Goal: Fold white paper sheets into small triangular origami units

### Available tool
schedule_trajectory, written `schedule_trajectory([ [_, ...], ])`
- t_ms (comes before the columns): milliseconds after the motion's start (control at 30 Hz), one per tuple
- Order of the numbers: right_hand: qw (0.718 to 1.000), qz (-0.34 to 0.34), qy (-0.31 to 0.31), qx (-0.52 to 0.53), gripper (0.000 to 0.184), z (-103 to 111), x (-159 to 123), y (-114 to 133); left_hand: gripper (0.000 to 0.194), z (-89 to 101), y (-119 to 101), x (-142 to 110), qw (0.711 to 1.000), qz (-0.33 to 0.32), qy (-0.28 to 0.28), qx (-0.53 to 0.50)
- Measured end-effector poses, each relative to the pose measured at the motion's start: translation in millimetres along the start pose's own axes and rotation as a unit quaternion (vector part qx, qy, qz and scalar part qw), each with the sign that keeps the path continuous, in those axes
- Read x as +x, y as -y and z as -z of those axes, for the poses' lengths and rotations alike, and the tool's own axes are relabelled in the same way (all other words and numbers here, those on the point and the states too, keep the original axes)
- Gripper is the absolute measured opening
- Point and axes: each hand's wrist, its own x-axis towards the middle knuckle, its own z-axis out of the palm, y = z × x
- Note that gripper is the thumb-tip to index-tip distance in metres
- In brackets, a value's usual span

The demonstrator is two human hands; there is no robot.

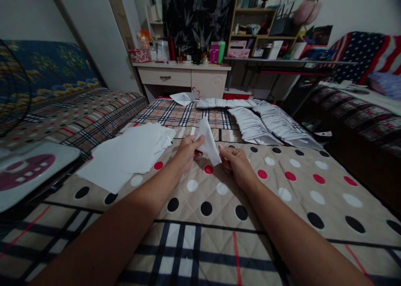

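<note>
Between my hands, above the dotted bedspread, stands a small folded piece of white paper [208,141]. My left hand [188,151] pinches its left side, thumb over the paper. At its right edge, the thumb and fingers of my right hand [234,161] are closed on the paper. Left of my hands lies a loose, uneven pile of flat white sheets [128,152]. Beyond my hands, to the right, rows of folded white papers [255,125] lie packed closely together. One separate folded paper [184,98] rests at the far edge of the bed.
The quilted bedspread [188,210] has dots and plaid bands. A white and purple board-like object [34,173] lies at the left edge. A white dresser [184,75] with bottles stands past the bed, beside a shelf [257,37]. Another bed or couch [360,114] is at the right.
</note>
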Motion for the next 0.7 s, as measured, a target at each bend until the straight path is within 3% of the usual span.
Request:
schedule_trajectory([
  [333, 0.992, 0.101, -0.063, -0.050, 0.026, 2, 1, -1, 0.041, -8.2, 5, -8, 0.988, 0.001, 0.059, 0.144],
  [533, 0.989, 0.102, -0.031, -0.103, 0.030, -3, -4, -1, 0.049, -11.8, 3, -7, 0.995, -0.045, 0.053, 0.071],
  [700, 0.991, 0.096, 0.016, -0.089, 0.026, -7, -8, 0, 0.056, -10.6, -2, -7, 0.999, -0.020, 0.025, 0.012],
])
